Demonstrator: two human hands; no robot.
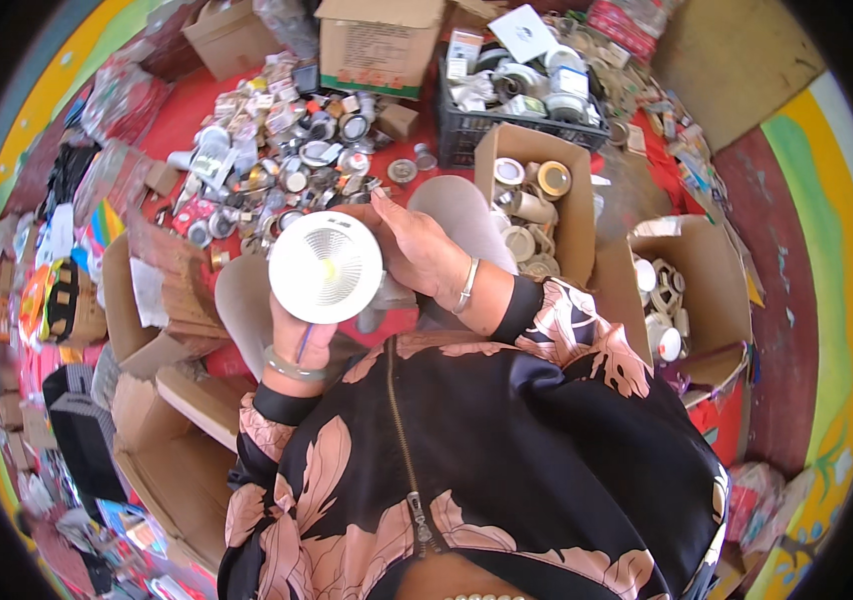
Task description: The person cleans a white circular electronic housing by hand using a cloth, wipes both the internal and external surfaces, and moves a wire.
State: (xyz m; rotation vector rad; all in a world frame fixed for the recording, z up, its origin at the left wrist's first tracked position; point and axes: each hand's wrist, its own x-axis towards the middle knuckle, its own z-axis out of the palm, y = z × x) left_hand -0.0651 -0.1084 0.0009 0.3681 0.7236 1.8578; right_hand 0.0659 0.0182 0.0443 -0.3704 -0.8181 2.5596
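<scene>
A round LED downlight (327,268) with a white rim and a ribbed silver reflector faces up in front of my lap. My left hand (299,335) grips it from below at the near edge, most of its fingers hidden behind the lamp. A thin blue-violet wire runs down over that wrist. At the lamp's right side is my right hand (415,240), its thumb stretched upward and its fingers curving behind the rim, where they are partly hidden. Below the lamp, between my knees, a grey, blurred shape shows that I cannot make out.
Loose lamps and lamp parts (292,165) lie heaped on the red floor ahead. A black crate (467,135) of fittings stands beyond an open carton (572,165) of lamps. Another carton (722,290) holds white fittings at right. Cardboard boxes (167,460) crowd my left side.
</scene>
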